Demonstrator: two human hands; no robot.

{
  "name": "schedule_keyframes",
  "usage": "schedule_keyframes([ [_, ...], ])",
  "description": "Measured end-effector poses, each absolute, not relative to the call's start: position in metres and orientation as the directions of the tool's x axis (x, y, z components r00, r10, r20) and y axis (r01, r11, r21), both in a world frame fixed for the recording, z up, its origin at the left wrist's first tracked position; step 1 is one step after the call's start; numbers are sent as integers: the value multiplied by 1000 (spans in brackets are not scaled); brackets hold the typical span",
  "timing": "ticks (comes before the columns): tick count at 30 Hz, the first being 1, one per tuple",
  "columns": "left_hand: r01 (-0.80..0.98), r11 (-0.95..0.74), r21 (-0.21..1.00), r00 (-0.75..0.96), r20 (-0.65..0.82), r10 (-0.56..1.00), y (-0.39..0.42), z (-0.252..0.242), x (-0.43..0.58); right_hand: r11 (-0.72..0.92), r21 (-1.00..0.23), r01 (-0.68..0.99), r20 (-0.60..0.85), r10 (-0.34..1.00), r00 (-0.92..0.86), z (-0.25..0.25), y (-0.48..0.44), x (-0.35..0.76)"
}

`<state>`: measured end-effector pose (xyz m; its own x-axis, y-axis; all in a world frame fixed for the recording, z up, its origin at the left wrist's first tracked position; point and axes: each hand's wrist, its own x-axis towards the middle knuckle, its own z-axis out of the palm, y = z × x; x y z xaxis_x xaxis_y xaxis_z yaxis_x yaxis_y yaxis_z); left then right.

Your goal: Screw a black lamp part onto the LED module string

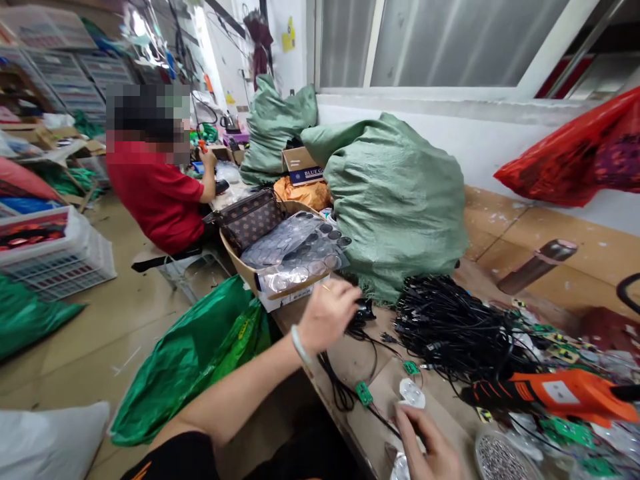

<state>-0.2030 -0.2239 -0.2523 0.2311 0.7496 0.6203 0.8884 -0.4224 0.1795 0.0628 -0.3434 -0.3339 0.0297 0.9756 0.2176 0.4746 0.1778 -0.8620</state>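
Observation:
My left hand [327,313] reaches forward over the workbench [357,360], its fingers closed on a small black plug [364,311] at the end of a black cable. My right hand [429,448] rests at the bench's near edge, fingers curled beside a small white round plastic part [412,393]. A black cable with small green circuit boards [364,393] runs across the bench between the two hands. A big tangled pile of black cables [455,327] lies just right of my left hand.
An orange power screwdriver [560,395] lies at right, above a dish of small screws [503,460]. A cardboard box of clear blister trays [293,257] and large green sacks [395,193] stand behind. A person in red [157,193] sits at left. A green bag [200,353] lies on the floor.

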Motion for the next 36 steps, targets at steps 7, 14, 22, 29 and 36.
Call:
schedule_keyframes([
  [7, 999, -39, 2, 34, 438, 898, -212, -210, -279, -198, -979, -37, -192, 972, -138, -284, -246, -36],
  [14, 945, -324, 44, 264, 484, 834, -250, -235, -241, -417, -767, -487, -241, 891, -384, -261, -188, -100],
  [22, 950, -306, 56, 229, 542, 809, -232, -250, -258, -315, -702, -639, -82, 927, -366, -249, -165, -137],
  [29, 836, -353, 420, 3, 640, 768, -205, -209, -301, -312, -728, -611, -2, 892, -453, -219, -143, -147],
  [36, 756, -358, 548, -247, 745, 620, -189, -157, -343, -257, -899, -355, -172, 952, -253, -218, -114, -156],
])
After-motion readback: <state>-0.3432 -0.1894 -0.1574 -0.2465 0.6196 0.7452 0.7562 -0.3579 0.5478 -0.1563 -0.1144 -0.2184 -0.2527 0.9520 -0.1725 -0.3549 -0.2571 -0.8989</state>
